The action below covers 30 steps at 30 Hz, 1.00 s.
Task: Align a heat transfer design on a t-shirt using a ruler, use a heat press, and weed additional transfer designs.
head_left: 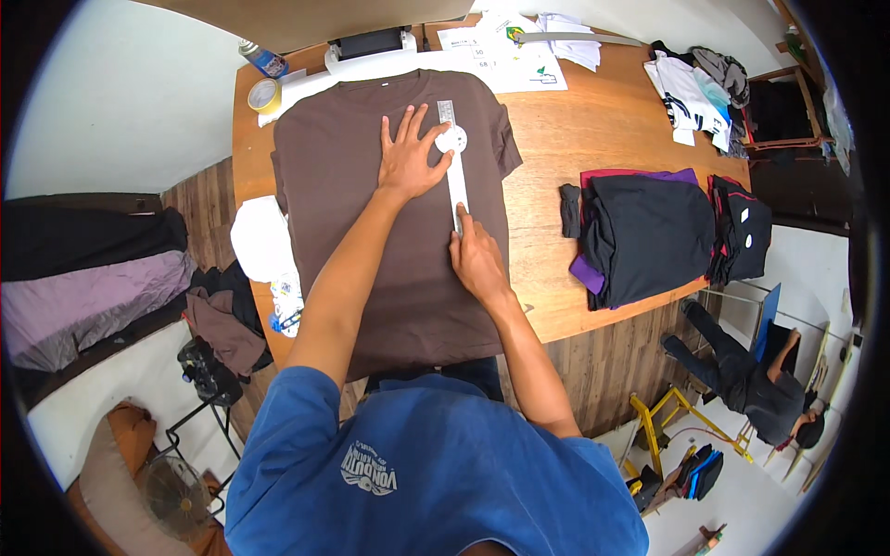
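A brown T-shirt (352, 232) lies flat on the wooden table, its collar toward the far side. Along the right part of its chest rests a long pale ruler (456, 181) with a clear upper end and a white round piece (451, 138). Fingers spread, my left hand (406, 162) lies flat on the shirt, thumb and index finger touching the round piece. My right hand (477, 258) grips the ruler's near end, its index finger stretched along it. The underside of the ruler is hidden.
Folded dark garments (649, 232) are stacked on the wooden table (547, 130) at right. Printed sheets (510, 60), a tape roll (264, 94) and a spray can (263, 58) lie along the far side. A white cloth (260, 238) sits left; another person (760, 380) is far right.
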Tool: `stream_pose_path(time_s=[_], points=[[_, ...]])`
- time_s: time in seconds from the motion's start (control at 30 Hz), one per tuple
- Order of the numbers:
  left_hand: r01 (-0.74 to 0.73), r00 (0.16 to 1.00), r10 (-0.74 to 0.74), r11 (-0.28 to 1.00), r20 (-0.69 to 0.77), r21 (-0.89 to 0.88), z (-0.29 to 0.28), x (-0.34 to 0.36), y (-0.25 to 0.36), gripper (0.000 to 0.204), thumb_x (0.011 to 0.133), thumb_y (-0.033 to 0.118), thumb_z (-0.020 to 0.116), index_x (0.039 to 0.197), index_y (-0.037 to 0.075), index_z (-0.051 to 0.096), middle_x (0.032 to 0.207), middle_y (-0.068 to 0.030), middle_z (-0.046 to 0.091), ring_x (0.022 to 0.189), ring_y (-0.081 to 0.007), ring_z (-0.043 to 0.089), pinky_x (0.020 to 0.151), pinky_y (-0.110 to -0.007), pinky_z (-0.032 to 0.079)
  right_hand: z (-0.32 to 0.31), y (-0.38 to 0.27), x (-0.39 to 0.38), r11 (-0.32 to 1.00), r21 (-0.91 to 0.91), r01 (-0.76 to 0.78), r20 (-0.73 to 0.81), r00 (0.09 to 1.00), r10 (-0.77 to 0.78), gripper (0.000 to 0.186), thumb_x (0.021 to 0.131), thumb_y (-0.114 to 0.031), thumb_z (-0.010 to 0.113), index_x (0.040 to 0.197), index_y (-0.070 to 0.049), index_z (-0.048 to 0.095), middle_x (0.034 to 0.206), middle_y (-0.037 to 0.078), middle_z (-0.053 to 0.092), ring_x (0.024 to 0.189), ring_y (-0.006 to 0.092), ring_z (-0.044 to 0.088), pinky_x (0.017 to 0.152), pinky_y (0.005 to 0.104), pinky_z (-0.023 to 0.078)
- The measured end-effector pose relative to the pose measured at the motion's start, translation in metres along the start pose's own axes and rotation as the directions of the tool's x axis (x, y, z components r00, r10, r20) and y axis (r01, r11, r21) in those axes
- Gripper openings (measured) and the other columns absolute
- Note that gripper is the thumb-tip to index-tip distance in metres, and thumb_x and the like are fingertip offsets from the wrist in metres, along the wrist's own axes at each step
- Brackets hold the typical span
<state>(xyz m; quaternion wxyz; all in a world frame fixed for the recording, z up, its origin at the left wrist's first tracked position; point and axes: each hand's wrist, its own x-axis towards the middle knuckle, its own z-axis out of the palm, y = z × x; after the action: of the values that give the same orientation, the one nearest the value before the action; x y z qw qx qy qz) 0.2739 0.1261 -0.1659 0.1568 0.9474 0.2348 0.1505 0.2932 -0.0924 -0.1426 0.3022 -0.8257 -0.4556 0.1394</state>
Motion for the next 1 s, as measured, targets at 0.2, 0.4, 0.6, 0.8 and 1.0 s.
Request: stream_pose_path(time_s=[0.2,0.4,0.6,0.8,1.0], points=[[-0.012,1.0,0.012,1.0,-0.026,-0.002,-0.0007,0.0,0.0003,0.051,0.092,0.048,0.063,0.139,0.029,0.06,0.162,-0.0141,0.035,0.154,-0.0335,0.026,0.123,-0.065,0.009,0.0,-0.0001,-0.0002,1.0,-0.004,-0.002,0.001,1.0,0.002,0.052,0.098,-0.01,0.058,0.145,0.005,0.046,0.086,0.024,0.063,0.078,0.041,0.063,0.072,0.0505,0.051],[-0.01,1.0,0.01,1.0,-0.018,-0.003,-0.0012,-0.0008,-0.0001,0.052,0.092,0.049,0.063,0.14,0.03,0.06,0.162,-0.0138,0.035,0.154,-0.0335,0.025,0.123,-0.065,0.008,-0.0018,-0.0012,-0.0004,1.0,0.025,0.006,-0.004,1.0,-0.006,0.051,0.098,-0.009,0.058,0.145,0.005,0.046,0.086,0.024,0.063,0.078,0.0412,0.063,0.072,0.0506,0.05],[0.009,1.0,-0.009,1.0,0.014,-0.012,-0.0021,-0.0002,0.0012,0.052,0.094,0.05,0.06,0.142,0.03,0.059,0.163,-0.0136,0.035,0.155,-0.033,0.022,0.123,-0.064,0.006,-0.0003,0.0005,-0.0016,1.0,0.007,0.018,-0.022,1.0,-0.018,0.051,0.098,-0.009,0.057,0.146,0.005,0.044,0.088,0.024,0.063,0.08,0.0415,0.063,0.073,0.051,0.05],[0.015,1.0,-0.015,1.0,0.021,-0.011,-0.0026,-0.0006,0.0009,0.052,0.095,0.05,0.06,0.143,0.03,0.058,0.163,-0.0132,0.034,0.155,-0.0326,0.023,0.123,-0.064,0.006,0.0001,0.001,-0.0018,1.0,0.017,-0.004,0.006,1.0,0.004,0.052,0.099,-0.01,0.056,0.147,0.003,0.043,0.092,0.023,0.063,0.083,0.0411,0.063,0.075,0.0513,0.05],[0.0,1.0,0.0,1.0,-0.008,-0.004,-0.0014,-0.0011,-0.0009,0.052,0.092,0.051,0.062,0.14,0.031,0.059,0.162,-0.0136,0.035,0.154,-0.0329,0.024,0.123,-0.065,0.008,-0.0077,-0.009,-0.0021,0.998,0.028,-0.049,0.052,0.997,0.048,0.049,0.099,-0.008,0.055,0.145,0.005,0.044,0.097,0.027,0.064,0.089,0.0442,0.063,0.08,0.0513,0.05]])
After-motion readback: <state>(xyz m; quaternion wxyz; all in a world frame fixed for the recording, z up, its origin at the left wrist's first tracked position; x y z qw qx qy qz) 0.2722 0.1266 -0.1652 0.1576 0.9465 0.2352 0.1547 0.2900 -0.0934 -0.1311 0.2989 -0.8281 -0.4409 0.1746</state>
